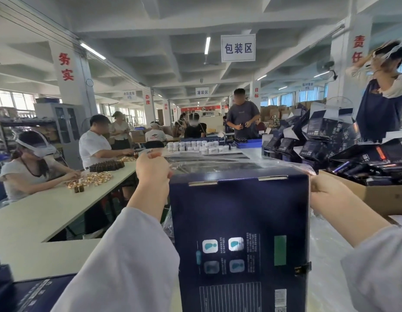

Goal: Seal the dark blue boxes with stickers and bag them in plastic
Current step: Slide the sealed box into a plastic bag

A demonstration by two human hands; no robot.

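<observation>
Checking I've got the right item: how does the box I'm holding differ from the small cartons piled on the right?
The held box is far larger than the piled cartons. It stands on end, closed, a plastic bag at its top; many cartons lie tilted with flaps open. Both are dark blue with pale print.

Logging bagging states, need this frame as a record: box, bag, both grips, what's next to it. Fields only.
box: dark blue box, upright, centre, printed face toward the camera
bag: clear plastic bag, shows past the box's top edge and down both sides
left grip: hand pinches the bag at the box's top left corner
right grip: hand grips the bag at the top right corner
right of box: cardboard carton heaped with small dark boxes
stage: bagging, not finished; sealing sticker cannot be told
</observation>
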